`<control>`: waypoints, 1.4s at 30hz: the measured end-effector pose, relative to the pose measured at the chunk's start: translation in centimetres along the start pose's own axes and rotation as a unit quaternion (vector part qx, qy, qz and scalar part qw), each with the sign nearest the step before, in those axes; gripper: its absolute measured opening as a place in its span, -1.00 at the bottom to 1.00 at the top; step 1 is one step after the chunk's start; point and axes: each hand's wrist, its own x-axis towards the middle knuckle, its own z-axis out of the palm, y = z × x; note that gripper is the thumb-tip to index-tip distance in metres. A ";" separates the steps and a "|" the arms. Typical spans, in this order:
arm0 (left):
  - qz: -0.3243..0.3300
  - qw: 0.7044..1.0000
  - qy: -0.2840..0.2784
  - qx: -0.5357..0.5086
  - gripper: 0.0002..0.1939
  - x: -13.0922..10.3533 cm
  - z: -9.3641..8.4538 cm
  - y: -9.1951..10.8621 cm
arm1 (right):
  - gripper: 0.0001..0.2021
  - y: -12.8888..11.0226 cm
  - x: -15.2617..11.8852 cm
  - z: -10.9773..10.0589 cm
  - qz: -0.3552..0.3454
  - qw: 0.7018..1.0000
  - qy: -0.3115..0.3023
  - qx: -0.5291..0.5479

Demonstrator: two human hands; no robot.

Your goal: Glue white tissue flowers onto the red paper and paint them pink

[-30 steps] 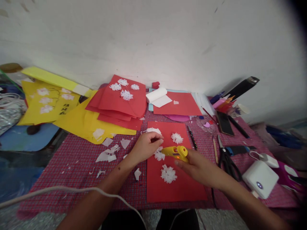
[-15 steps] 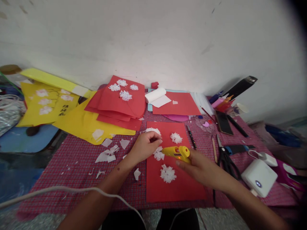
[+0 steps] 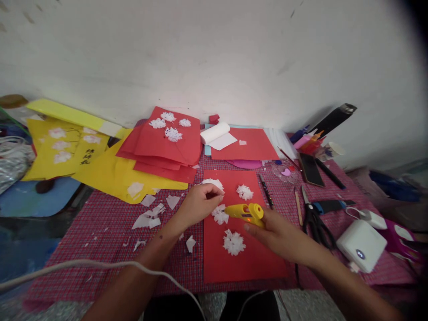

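In my right hand [image 3: 272, 234] is a yellow hot glue gun [image 3: 245, 213], an orange light glowing on its side. Its nozzle points left, at the edge of a small white paper flower [image 3: 220, 215] on a red sheet [image 3: 242, 267]. My left hand [image 3: 202, 203] hovers just above that flower, thumb and fingertips pinched together; what they hold, if anything, is too small to make out. Two more white paper flowers, one upper right [image 3: 245, 192] and one lower [image 3: 234, 242], sit on the sheet. A white paper pile [image 3: 214, 183] is partly hidden behind my left hand.
White paper scraps [image 3: 149, 218] lie left of the sheet. Behind are red cards with white flowers [image 3: 174, 154] and a paper roll [image 3: 216, 133]. On the right are black scissors [image 3: 316, 227], a pen [image 3: 266, 191] and a white power bank [image 3: 362, 246]. A white cable [image 3: 100, 264] crosses in front.
The view has shifted slightly. Both hands and the glue gun keep almost the same place over the small flower.
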 end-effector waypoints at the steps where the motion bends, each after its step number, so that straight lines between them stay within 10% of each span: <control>1: 0.003 1.000 -0.004 0.007 -0.86 0.0 -0.1 0.0 | -0.71 0.0 0.0 0.1 -0.004 1.000 -0.005 0.006; 32: 0.047 0.984 -0.086 0.150 -0.84 -0.3 -1.1 0.0 | -0.71 -0.4 -1.4 -0.4 -0.015 0.999 0.017 0.023; 42: 0.098 0.969 -0.110 0.200 -0.85 -0.3 -0.6 -0.1 | -0.51 6.9 -7.9 2.7 0.107 0.945 0.129 0.281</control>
